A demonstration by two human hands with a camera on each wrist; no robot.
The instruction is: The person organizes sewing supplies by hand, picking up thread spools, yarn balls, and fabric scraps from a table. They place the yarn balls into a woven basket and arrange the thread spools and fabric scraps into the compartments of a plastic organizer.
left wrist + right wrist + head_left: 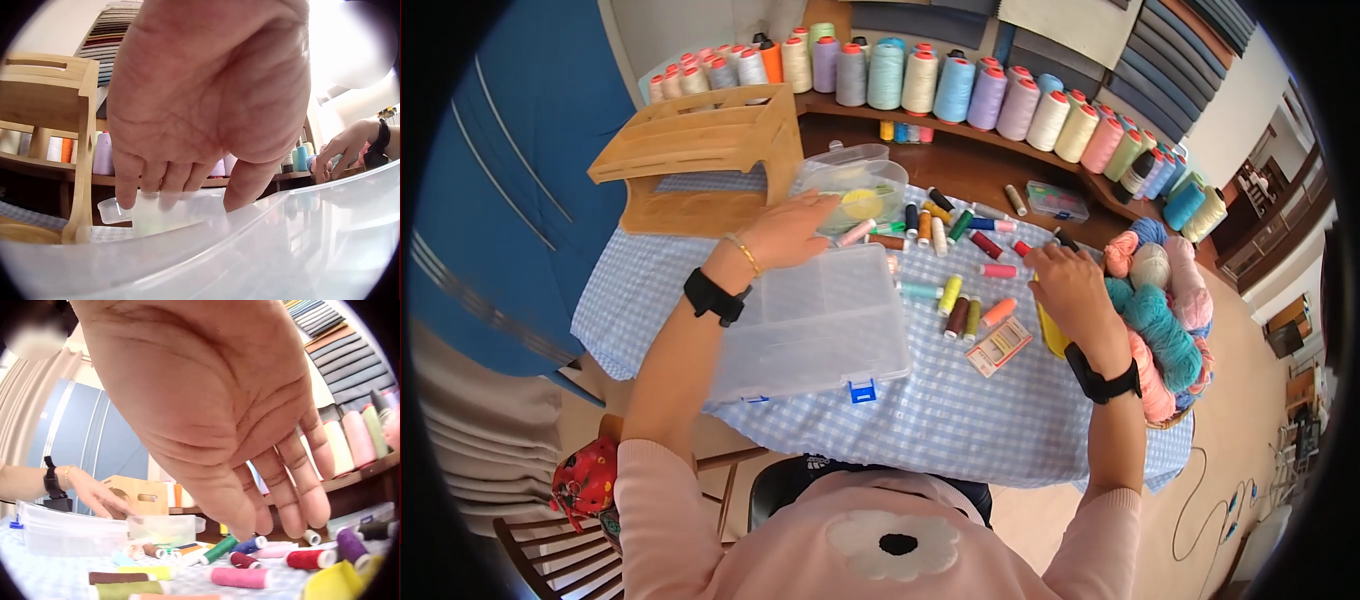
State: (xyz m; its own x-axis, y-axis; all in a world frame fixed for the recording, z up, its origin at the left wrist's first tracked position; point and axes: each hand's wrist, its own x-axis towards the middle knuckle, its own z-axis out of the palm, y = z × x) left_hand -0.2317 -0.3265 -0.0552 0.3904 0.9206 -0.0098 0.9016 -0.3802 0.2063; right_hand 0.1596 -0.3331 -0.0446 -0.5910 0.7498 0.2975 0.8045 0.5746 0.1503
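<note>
My left hand reaches over the far edge of a large clear plastic box with blue latches. Its extended fingers are right at a smaller clear container with something yellow inside. Above the table's right side, my right hand points downward with loosely bent fingers and nothing between them. A red spool of thread and a purple spool lie close below it. Partly under this hand is a yellow item. Several more thread spools, including a pink one and a yellow-green one, lie scattered between the hands.
A basket of yarn balls stands at the right edge. At the back left is a wooden rack. Large thread cones line the shelf behind. A small card packet lies on the checked tablecloth.
</note>
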